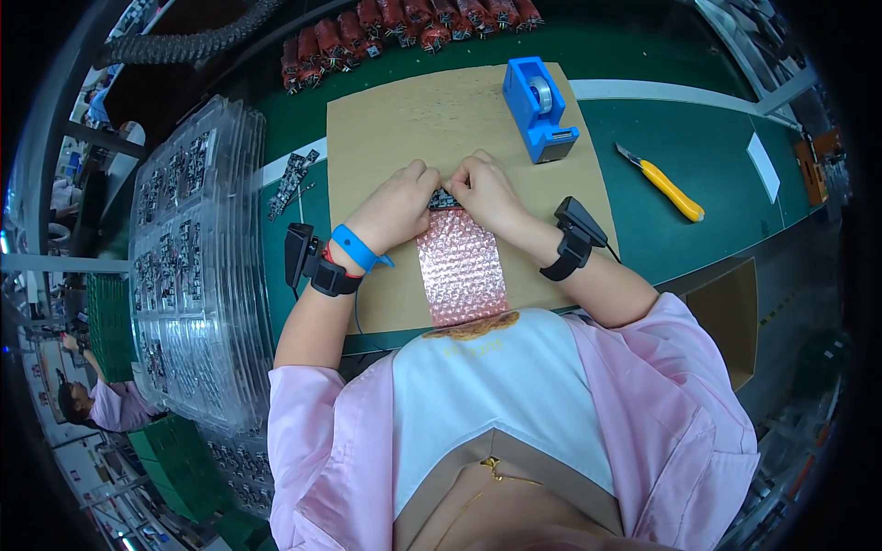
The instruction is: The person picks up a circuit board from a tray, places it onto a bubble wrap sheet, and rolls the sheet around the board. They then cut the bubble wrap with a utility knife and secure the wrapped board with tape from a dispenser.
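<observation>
Has both hands together over the middle of the cardboard sheet point(386, 119), spread on the green surface point(735, 216). Has the left hand point(409, 199) curled nearly closed at the left end of the dark circuit board point(444, 199), fingertips mostly out of sight; cannot tell about a firm hold on that side. Has the right hand point(482, 190) drawn to a close pinch on the right end, thumb and forefinger at the board's far edge.

Seen directly between the hands, with its long axis running left to right toward the side edges of the sheet, crossing the far end of the pink bubble wrap point(462, 266). Laid lengthwise toward the near edge of the surface, the wrap, square to the board. Equally near to either hand, touching both.

At the sheet's far right corner, a blue tape dispenser point(525, 106); past its right edge, a yellow cutter point(669, 188). Beside its left edge, loose boards point(293, 184); farther left, stacked clear trays point(241, 275). Along the surface's far edge, red-wrapped bundles point(331, 41).
</observation>
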Available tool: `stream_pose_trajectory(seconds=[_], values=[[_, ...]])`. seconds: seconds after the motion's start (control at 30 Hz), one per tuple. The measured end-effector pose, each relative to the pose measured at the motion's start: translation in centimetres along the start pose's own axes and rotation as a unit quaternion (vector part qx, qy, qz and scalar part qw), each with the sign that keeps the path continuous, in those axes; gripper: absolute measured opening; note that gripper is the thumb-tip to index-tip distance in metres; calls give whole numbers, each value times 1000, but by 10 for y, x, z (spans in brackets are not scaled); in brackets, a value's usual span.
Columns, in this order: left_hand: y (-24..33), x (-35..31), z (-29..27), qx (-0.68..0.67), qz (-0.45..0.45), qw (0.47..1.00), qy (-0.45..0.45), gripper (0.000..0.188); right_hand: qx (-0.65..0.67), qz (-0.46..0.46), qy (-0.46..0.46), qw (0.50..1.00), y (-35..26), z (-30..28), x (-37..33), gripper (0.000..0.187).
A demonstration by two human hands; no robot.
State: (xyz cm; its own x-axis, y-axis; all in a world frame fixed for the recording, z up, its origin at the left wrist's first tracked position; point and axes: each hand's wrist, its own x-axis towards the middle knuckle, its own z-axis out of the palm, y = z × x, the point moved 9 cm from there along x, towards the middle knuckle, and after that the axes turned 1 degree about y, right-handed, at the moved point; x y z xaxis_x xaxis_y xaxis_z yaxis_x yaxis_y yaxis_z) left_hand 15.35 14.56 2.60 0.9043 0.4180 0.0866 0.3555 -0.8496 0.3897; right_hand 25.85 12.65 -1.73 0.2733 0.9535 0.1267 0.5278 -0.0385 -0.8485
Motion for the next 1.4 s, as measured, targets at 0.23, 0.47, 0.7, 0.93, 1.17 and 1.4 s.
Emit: stream_pose_trajectory(seconds=[0.23, 0.47, 0.7, 0.93, 1.17, 1.4], values=[[-2, 1, -5, -66, 7, 997, 36, 32, -29, -27, 6, 999, -2, 2, -2, 16], [-6, -1, -2, -11, -5, 1000, -10, 31, -27, -89, 47, 995, -14, 0, -6, 18], [0, 2, 0, 19, 18, 999, -32, 27, -22, -113, 61, 992, -16, -7, -10, 19], [1, -2, -2, 9, 35, 999, -13, 28, -52, -177, 63, 981, -26, -6, -16, 20], [-4, 5, -1, -33, -19, 999, -24, 29, -177, -251, 5, 952, -43, -1, -27, 23], [5, -4, 9, 27, -83, 996, 12, 24, -141, -244, -72, 957, -41, 1, -34, 30]])
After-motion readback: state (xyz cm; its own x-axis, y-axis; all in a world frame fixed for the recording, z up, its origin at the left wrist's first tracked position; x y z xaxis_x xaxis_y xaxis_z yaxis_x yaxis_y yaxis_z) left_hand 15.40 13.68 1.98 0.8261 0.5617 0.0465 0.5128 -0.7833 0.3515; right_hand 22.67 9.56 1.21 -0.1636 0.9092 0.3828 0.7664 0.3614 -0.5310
